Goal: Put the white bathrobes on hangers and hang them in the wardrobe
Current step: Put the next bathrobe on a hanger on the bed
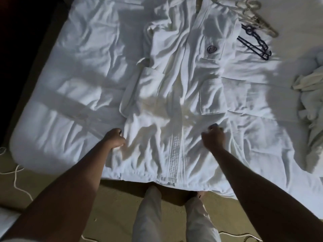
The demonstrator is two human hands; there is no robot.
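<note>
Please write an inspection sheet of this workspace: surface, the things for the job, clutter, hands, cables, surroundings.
Surface: bed with a rumpled white cover.
Job's things: white bathrobe spread flat, front up, collar at the far end; dark hangers and pale hangers lie beside its far right shoulder.
Clutter: heap of white cloth at the right edge of the bed.
Hands: left hand grips the robe's lower left edge; right hand is curled at the lower right part, blurred, grip unclear.
Cables: white cord on the floor to the left; another cord near the feet.
Surroundings: tan floor; wardrobe not in view.
</note>
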